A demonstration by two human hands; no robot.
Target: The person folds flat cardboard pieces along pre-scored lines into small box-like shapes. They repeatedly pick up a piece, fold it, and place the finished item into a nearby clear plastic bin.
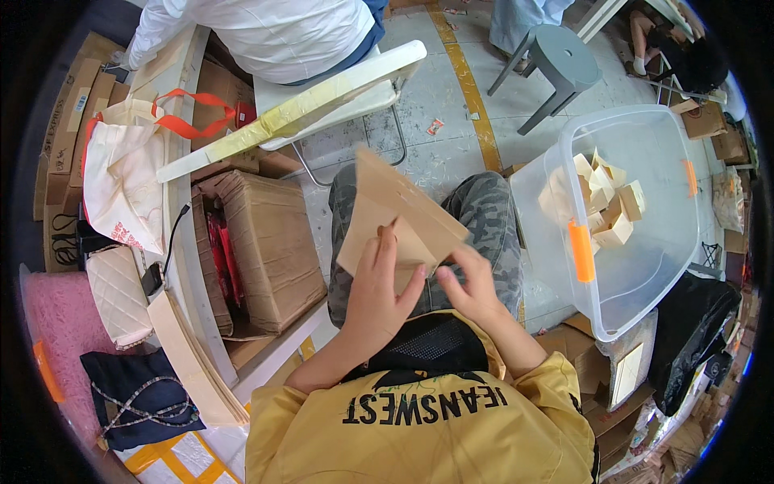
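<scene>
Above my lap, a partly folded tan cardboard box blank (395, 210) is held tilted between my hands, its creased panels spread at angles. My left hand (380, 286) grips it from the near left side, with a finger pressed on the inner panel and the thumb along the lower edge. At the lower right corner, my right hand (470, 284) pinches the card between thumb and curled fingers. Part of the right fingers is hidden behind the card. My camouflage trousers (484, 222) show beneath it.
At right, a see-through plastic bin (649, 278) with orange latches holds several folded card boxes (617, 218). An open brown carton (278, 254) stands left of my knees. Flat card strips (193, 363) lie on the left table. Ahead are a grey stool (556, 68) and a seated person (282, 36).
</scene>
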